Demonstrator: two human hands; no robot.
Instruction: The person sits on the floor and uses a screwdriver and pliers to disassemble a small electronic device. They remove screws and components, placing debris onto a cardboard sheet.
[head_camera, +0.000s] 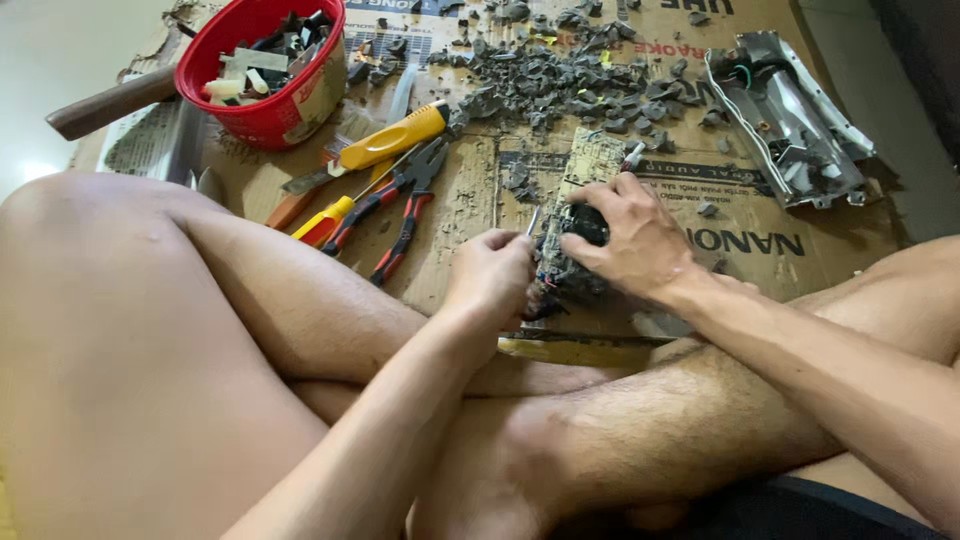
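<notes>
Circuit board (585, 215) stands tilted on the cardboard sheet (760, 215), over the crossed legs. Right hand (635, 235) grasps its dark component; left hand (492, 275) is clenched on a thin metal tool (533, 221) at the board's edge. Risk: tool slipping toward the fingers, or chips flying onto gray debris (570, 80).

Cardboard (470, 190); pliers (395, 215); grey debris (560, 85)
</notes>
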